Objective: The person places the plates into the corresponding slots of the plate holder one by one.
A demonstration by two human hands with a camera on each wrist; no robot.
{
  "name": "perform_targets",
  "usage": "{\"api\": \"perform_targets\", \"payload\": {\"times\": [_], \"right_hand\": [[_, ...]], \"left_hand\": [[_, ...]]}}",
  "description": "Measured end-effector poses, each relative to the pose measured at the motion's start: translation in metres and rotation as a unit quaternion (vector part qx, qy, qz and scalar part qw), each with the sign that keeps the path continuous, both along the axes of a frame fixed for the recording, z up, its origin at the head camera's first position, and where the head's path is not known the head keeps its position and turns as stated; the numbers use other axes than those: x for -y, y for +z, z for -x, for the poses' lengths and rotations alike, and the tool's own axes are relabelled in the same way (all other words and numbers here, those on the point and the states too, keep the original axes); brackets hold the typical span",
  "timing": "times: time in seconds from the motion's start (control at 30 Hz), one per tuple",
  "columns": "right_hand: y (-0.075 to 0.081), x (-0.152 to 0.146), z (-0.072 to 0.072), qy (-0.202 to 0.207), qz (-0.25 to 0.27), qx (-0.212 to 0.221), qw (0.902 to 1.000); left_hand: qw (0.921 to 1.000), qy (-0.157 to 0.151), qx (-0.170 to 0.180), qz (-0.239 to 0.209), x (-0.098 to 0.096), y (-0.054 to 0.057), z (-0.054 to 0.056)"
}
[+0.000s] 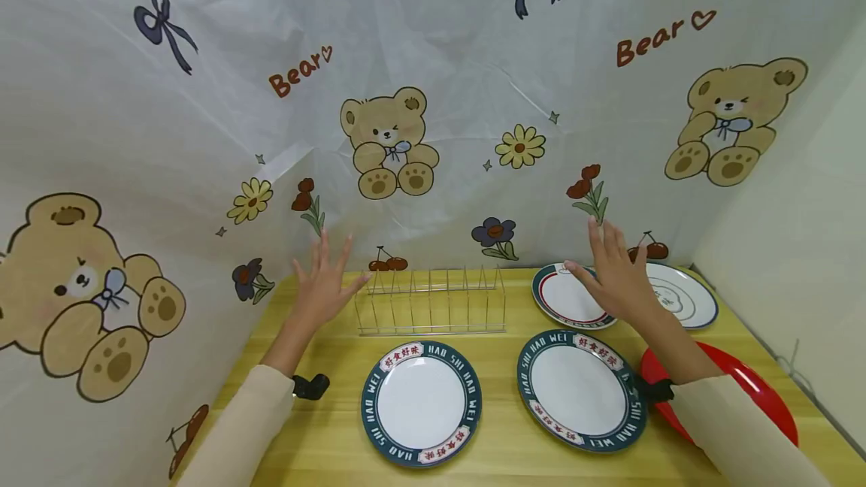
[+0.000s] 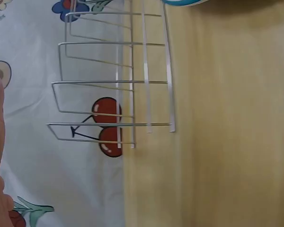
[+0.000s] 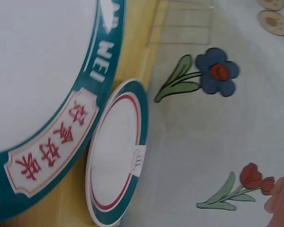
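Note:
My left hand [image 1: 321, 284] is raised with its fingers spread, just left of a metal wire rack [image 1: 430, 314]; it holds nothing. The same rack [image 2: 109, 85] fills the upper left of the left wrist view, with part of the hand at that view's edge. My right hand [image 1: 619, 280], fingers also extended, hovers over the back right plates and grips nothing. Below it lies a green-rimmed plate [image 1: 578, 389] with red lettering. A matching plate [image 1: 421, 403] lies in front of the rack. Partly behind the right hand is a smaller plate with a red ring [image 1: 571, 299].
A white plate with grey circles [image 1: 683, 295] lies at the back right. The red plate [image 1: 751, 389] at the right is partly hidden by my right forearm. A bear-print cloth [image 1: 440, 43] hangs behind the wooden table [image 1: 501, 464], and a cable [image 1: 798, 370] runs along the right wall.

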State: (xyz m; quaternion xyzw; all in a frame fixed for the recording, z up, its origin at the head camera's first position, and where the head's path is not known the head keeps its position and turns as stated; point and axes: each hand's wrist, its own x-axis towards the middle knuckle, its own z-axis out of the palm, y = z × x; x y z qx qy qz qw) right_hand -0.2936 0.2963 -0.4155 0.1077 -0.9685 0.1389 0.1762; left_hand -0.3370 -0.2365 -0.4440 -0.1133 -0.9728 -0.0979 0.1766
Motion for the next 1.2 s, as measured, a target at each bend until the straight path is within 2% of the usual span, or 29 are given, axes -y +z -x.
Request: {"api": "perform_targets", "payload": {"times": [0.07,0.2,0.33,0.43,0.53,0.67,0.77,0.93,1.03,1.2], "right_hand": [[0.002,-0.001,-0.011,0.005,0.029,-0.006,0.9996],[0.007,-0.005,-0.034,0.016,0.08,-0.011,0.9966],[0.01,-0.014,-0.061,0.014,0.135,-0.001,0.9907],[0.011,-0.024,-0.081,-0.005,0.163,0.015,0.9864],[0.008,-0.038,-0.099,-0.03,0.177,0.03,0.9833],[-0.001,-0.06,-0.121,-0.063,0.189,0.043,0.979],[-0.009,-0.077,-0.138,-0.089,0.205,0.048,0.9735],[-0.022,-0.105,-0.16,-0.15,0.228,0.043,0.9611],[-0.029,-0.117,-0.168,-0.199,0.229,0.05,0.9516],[-0.046,-0.13,-0.176,-0.257,0.269,0.08,0.9247]], "left_hand": [[0.9998,-0.007,0.003,-0.017,0.001,-0.008,-0.004],[0.9973,-0.001,0.029,-0.068,0.003,-0.024,-0.015],[0.9856,0.002,0.071,-0.154,0.003,-0.04,-0.024],[0.9715,-0.002,0.091,-0.219,0.004,-0.052,-0.028],[0.9539,-0.019,0.106,-0.28,0.005,-0.063,-0.03],[0.9213,-0.053,0.121,-0.366,0.008,-0.074,-0.033],[0.9028,-0.07,0.123,-0.406,0.011,-0.082,-0.036],[0.8795,-0.09,0.145,-0.444,0.012,-0.096,-0.036],[0.8727,-0.097,0.153,-0.453,0.011,-0.103,-0.035],[0.8736,-0.093,0.13,-0.46,0.011,-0.106,-0.035]]}}
